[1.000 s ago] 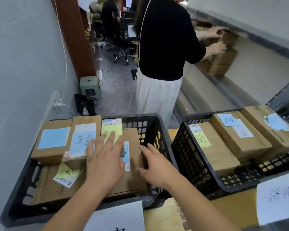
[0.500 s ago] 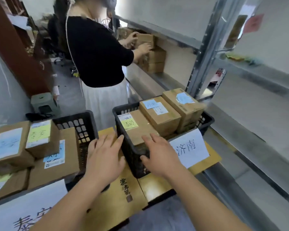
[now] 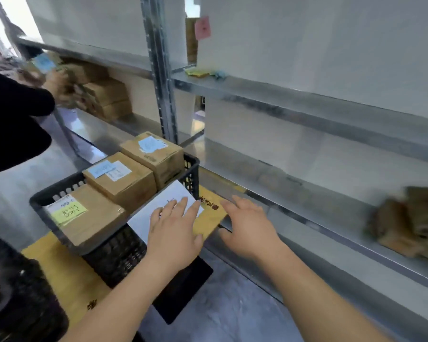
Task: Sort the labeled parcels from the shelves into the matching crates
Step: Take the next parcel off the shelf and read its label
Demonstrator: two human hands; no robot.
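Head view: my left hand [image 3: 174,233] hovers flat, fingers straight, over the white paper sign [image 3: 158,213] on the near wall of the black crate [image 3: 114,245]; my right hand [image 3: 247,230] is spread and holds nothing, past the yellow board's [image 3: 210,218] right corner. 3 labeled parcels [image 3: 124,181] fill the crate, with blue and yellow notes I cannot read. Bare shelf [image 3: 294,193] lies ahead; blurred parcels on the shelf [image 3: 410,225] sit at its right end.
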